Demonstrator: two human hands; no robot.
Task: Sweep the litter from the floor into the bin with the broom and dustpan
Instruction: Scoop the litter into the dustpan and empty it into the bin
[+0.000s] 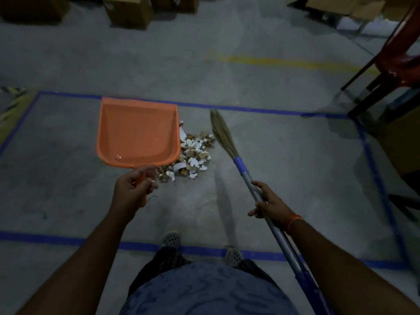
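My left hand (134, 187) grips the handle of an orange dustpan (137, 133), held above the floor with nothing inside it. A pile of white and brown litter (193, 155) lies on the concrete just right of the pan, partly hidden by its edge. My right hand (270, 205) holds the grey shaft of a broom (247, 178). Its straw head (221, 133) hangs to the right of the pile, on the side away from the pan. No bin is in view.
Blue tape (227, 107) marks a rectangle on the floor around the pile. Cardboard boxes (129, 12) stand along the far side. A red chair (395, 62) with dark legs stands at the right edge. My feet (171, 239) are at the near tape line.
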